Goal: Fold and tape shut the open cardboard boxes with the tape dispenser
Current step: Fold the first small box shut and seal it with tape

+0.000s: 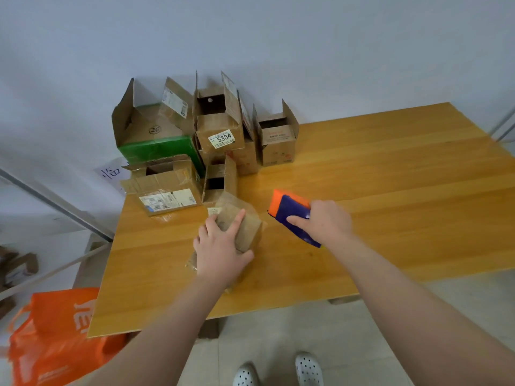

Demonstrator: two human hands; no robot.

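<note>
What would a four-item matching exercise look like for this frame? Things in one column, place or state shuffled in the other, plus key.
Things
1. small brown cardboard box
2. orange and purple plastic tape dispenser
3. open brown cardboard box with the 5334 label
4. orange plastic bag

Places or states
A. on the floor, left of the wooden table
B. gripped by the right hand
C. at the back by the wall, flaps up
D. on the table, held by the left hand

Pairs: 1-D, 2-B, 3-C, 4-A
</note>
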